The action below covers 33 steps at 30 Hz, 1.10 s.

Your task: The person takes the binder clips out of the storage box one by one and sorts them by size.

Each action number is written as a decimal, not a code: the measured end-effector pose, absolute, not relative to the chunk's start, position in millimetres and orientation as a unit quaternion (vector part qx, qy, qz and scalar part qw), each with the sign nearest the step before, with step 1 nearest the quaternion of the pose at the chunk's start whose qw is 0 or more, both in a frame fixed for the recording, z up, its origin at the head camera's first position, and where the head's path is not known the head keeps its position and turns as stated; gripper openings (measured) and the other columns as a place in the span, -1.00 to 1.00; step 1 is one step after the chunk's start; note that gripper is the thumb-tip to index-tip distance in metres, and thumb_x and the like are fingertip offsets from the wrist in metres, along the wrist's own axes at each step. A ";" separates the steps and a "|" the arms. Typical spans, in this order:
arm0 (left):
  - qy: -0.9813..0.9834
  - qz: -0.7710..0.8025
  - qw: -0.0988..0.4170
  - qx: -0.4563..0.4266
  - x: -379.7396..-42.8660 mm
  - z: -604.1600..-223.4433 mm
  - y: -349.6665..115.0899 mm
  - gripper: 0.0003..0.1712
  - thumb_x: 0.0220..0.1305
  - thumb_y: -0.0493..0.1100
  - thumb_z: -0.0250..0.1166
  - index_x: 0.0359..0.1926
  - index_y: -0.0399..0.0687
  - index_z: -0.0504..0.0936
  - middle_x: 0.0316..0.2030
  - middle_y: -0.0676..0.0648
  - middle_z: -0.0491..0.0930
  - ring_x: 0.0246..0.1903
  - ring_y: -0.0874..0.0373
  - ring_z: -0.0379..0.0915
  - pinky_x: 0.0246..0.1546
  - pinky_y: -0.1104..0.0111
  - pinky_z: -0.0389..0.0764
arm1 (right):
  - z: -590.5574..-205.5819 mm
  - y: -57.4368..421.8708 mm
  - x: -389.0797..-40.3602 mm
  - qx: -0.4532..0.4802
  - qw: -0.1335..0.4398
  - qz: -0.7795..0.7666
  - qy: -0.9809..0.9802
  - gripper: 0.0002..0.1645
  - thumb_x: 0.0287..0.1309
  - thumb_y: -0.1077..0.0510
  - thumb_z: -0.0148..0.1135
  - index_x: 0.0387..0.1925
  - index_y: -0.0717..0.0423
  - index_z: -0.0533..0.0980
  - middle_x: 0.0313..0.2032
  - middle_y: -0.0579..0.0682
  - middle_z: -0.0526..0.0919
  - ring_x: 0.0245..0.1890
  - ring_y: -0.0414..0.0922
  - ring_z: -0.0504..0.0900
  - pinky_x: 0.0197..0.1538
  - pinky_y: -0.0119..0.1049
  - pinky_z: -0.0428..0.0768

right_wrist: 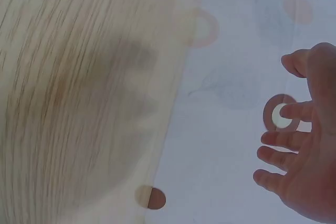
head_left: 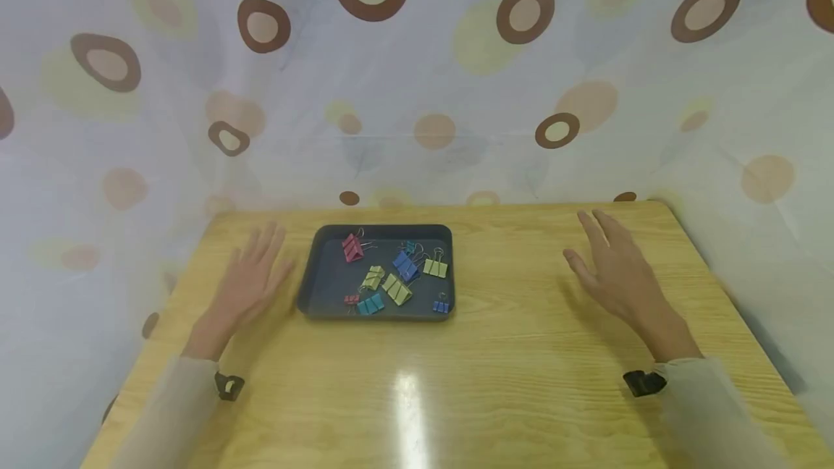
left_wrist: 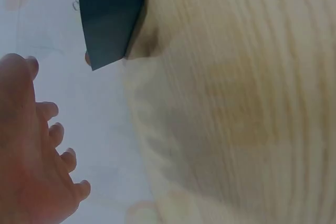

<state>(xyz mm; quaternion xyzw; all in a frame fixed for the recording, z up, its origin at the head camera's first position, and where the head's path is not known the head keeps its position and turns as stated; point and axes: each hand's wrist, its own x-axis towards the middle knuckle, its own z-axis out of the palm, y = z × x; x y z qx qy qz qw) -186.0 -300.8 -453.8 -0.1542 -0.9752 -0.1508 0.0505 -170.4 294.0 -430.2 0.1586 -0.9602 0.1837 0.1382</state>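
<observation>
A dark grey tray [head_left: 326, 281] lies on the wooden table, left of the middle. Scattered inside it are several binder clips: a larger red one [head_left: 352, 247], a blue one [head_left: 405, 265], yellow ones such as this yellow clip [head_left: 397, 289], a teal one [head_left: 370, 304], and small red, teal and blue ones. Just left of the tray, my left hand [head_left: 244, 284] is held over the table with its fingers extended, touching nothing. My right hand [head_left: 619, 273] hovers over the table's right side, fingers spread and holding nothing. In the left wrist view the tray's side [left_wrist: 110, 19] shows near that hand.
The wooden table [head_left: 521, 382] has a bright light reflection near its front. A white curtain with brown and beige circles [head_left: 391, 93] hangs behind the table and along both sides. Dark wrist straps [head_left: 645, 383] sit at both sleeves.
</observation>
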 end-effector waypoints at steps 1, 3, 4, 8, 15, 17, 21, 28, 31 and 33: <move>-0.975 -0.153 0.046 -0.157 -185.8 -455.8 -301.2 -0.21 0.65 0.16 -0.16 0.66 -0.10 -0.14 0.63 -0.20 -0.23 0.58 -0.28 -0.37 0.44 -0.36 -0.22 | -428.8 289.4 -169.4 0.162 0.145 0.191 -0.957 -0.15 0.47 -0.01 0.17 0.56 0.29 0.10 0.45 0.48 0.17 0.43 0.45 0.16 0.26 0.47 0.29; -0.974 -0.157 0.037 -0.162 -184.7 -459.9 -301.0 -0.20 0.65 0.16 -0.15 0.66 -0.09 -0.15 0.64 -0.17 -0.25 0.58 -0.29 -0.36 0.44 -0.36 -0.22 | -426.7 280.0 -168.2 0.167 0.153 0.204 -0.952 -0.16 0.45 0.01 0.21 0.55 0.27 0.13 0.45 0.45 0.19 0.42 0.43 0.18 0.23 0.47 0.33; -0.973 -0.159 0.032 -0.164 -183.6 -462.1 -300.7 -0.20 0.65 0.17 -0.15 0.66 -0.10 -0.15 0.64 -0.16 -0.26 0.58 -0.30 -0.35 0.44 -0.36 -0.21 | -425.5 275.1 -167.5 0.169 0.155 0.211 -0.950 -0.16 0.44 0.02 0.22 0.55 0.26 0.14 0.46 0.43 0.20 0.42 0.42 0.19 0.23 0.47 0.34; -0.971 -0.153 0.023 -0.180 -177.6 -470.9 -296.5 -0.17 0.63 0.19 -0.10 0.64 -0.16 -0.08 0.64 -0.17 -0.22 0.56 -0.34 -0.28 0.43 -0.38 -0.15 | -425.7 257.6 -166.7 0.166 0.156 0.240 -0.944 -0.18 0.43 0.03 0.24 0.55 0.22 0.17 0.47 0.37 0.21 0.45 0.37 0.17 0.24 0.45 0.35; -0.968 -0.130 0.020 -0.213 -167.5 -481.2 -288.0 -0.12 0.60 0.19 -0.01 0.64 -0.18 -0.08 0.62 -0.23 -0.12 0.54 -0.38 -0.20 0.42 -0.38 -0.07 | -436.8 226.1 -169.1 0.192 0.190 0.288 -0.919 -0.21 0.36 0.14 0.32 0.50 0.28 0.24 0.41 0.35 0.29 0.39 0.34 0.27 0.23 0.36 0.42; -0.967 -0.135 0.018 -0.216 -165.0 -482.5 -286.5 -0.11 0.59 0.19 0.02 0.64 -0.19 -0.06 0.62 -0.23 -0.11 0.54 -0.38 -0.20 0.42 -0.38 -0.07 | -439.7 215.8 -170.4 0.205 0.197 0.304 -0.909 -0.22 0.34 0.18 0.34 0.48 0.30 0.26 0.40 0.35 0.31 0.38 0.33 0.29 0.26 0.35 0.40; -0.963 -0.156 0.008 -0.219 -159.2 -484.6 -285.3 -0.10 0.57 0.20 0.05 0.63 -0.22 -0.01 0.62 -0.23 -0.12 0.54 -0.39 -0.21 0.41 -0.40 -0.09 | -443.8 194.6 -172.4 0.225 0.198 0.337 -0.893 -0.22 0.33 0.21 0.34 0.48 0.27 0.27 0.39 0.30 0.33 0.40 0.28 0.29 0.31 0.31 0.36; -0.960 -0.179 0.010 -0.215 -152.3 -490.6 -282.9 -0.07 0.55 0.21 0.08 0.63 -0.22 -0.04 0.62 -0.21 -0.12 0.55 -0.35 -0.21 0.41 -0.40 -0.09 | -451.2 162.4 -176.0 0.239 0.174 0.374 -0.879 -0.19 0.30 0.17 0.39 0.49 0.19 0.28 0.40 0.19 0.37 0.39 0.19 0.35 0.35 0.23 0.37; -0.961 -0.177 0.002 -0.212 -150.8 -490.6 -278.6 -0.06 0.56 0.23 0.06 0.64 -0.20 -0.08 0.63 -0.19 -0.17 0.57 -0.32 -0.25 0.43 -0.37 -0.11 | -453.4 151.0 -176.9 0.243 0.157 0.395 -0.872 -0.17 0.28 0.16 0.42 0.50 0.14 0.28 0.39 0.15 0.39 0.33 0.17 0.41 0.32 0.18 0.42; -0.961 -0.176 0.001 -0.212 -150.1 -489.5 -275.9 -0.06 0.56 0.23 0.06 0.63 -0.22 -0.07 0.63 -0.20 -0.16 0.57 -0.32 -0.25 0.43 -0.37 -0.11 | -455.4 143.5 -176.7 0.245 0.145 0.408 -0.867 -0.17 0.27 0.16 0.43 0.49 0.13 0.29 0.39 0.13 0.40 0.29 0.17 0.44 0.29 0.16 0.45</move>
